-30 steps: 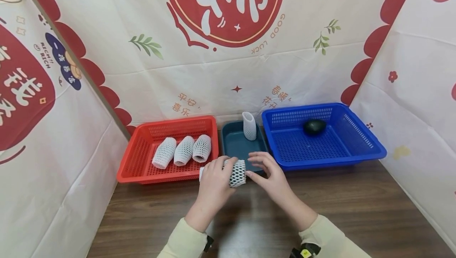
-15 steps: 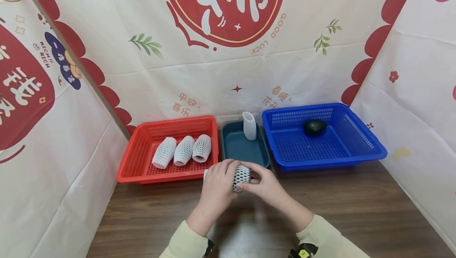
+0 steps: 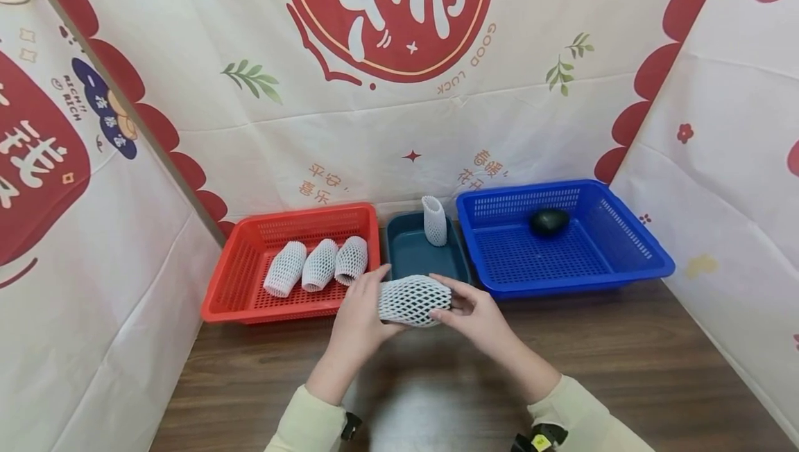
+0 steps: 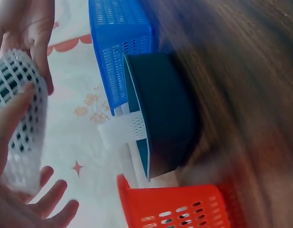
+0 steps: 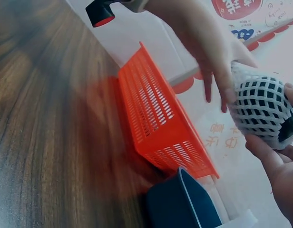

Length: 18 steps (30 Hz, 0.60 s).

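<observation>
Both hands hold an avocado in a white foam net sleeve (image 3: 413, 301), raised in front of the small teal tray (image 3: 408, 251). My left hand (image 3: 358, 315) grips the left end, with its thumb on the near side. At the other end, my right hand (image 3: 476, 312) pinches the sleeve between thumb and fingers. Dark green skin shows through the mesh and at the sleeve's right-hand opening in the right wrist view, where the wrapped avocado (image 5: 263, 107) hangs above the table. An unwrapped foam sleeve (image 3: 435, 221) stands upright in the tray.
Left of the tray sits a red basket (image 3: 215, 310) with three wrapped fruits (image 3: 320, 266) in white foam nets. To the right, a blue basket (image 3: 518, 265) holds one bare dark green avocado (image 3: 549, 221). Printed cloth (image 3: 299, 126) walls the wooden table (image 3: 593, 348) behind and at both sides.
The right hand has come in to grip the sleeve's right end. The left hand has shifted to the left end, leaving most of the net in view. Baskets and tray are unmoved.
</observation>
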### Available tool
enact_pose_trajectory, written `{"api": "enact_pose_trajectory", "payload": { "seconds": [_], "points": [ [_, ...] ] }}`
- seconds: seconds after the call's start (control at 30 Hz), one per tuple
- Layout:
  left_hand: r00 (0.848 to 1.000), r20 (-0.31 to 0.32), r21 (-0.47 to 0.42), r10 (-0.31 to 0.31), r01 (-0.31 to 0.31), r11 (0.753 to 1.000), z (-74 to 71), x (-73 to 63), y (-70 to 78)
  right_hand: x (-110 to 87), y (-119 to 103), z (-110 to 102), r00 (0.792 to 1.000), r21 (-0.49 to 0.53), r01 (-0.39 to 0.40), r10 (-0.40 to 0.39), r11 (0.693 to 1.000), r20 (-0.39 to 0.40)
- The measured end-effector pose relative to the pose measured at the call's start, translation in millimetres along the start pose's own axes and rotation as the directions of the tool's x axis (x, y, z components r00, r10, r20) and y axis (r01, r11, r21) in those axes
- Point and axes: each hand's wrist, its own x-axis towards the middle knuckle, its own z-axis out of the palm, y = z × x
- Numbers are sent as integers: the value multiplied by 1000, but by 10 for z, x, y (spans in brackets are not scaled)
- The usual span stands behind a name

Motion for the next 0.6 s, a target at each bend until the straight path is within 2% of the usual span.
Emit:
{"api": "enact_pose_trajectory", "payload": {
  "seconds": [0.03,0.07,0.1,0.17,0.2,0.27,0.33,0.43,0.47,0.53,0.6],
  "points": [
    [998,6,-97,-58,59,994,-4,-1,-14,-3,-6,-4,1000,14,21,-21,1000,-8],
    [993,14,-194,-114,114,974,-7,-7,-24,-6,-13,-7,999,30,45,-44,999,-13],
    [987,21,-285,-161,161,945,-4,-15,-34,-9,-15,-12,997,44,73,-73,996,-20],
    [972,62,-457,-228,231,859,10,-39,-52,-12,-31,-18,993,43,117,-115,992,-40],
    [967,89,-525,-240,250,813,26,-50,-57,-13,-39,-21,990,34,136,-134,990,-52],
    [965,140,-579,-223,262,772,60,-73,-56,-12,-47,-23,984,12,162,-160,987,-73],
    [965,201,-623,-167,257,738,98,-89,-44,-8,-40,-17,980,5,179,-178,984,-87],
    [966,244,-660,-90,233,714,133,-104,-6,2,-7,7,974,28,211,-207,977,-88],
    [965,249,-682,-78,232,694,140,-105,6,8,7,18,971,39,227,-223,973,-87],
    [964,255,-719,-79,244,650,146,-104,22,20,27,41,963,48,260,-255,964,-82],
    [963,253,-738,-94,255,625,149,-103,27,28,40,61,956,42,285,-281,958,-82]
  ]
}}
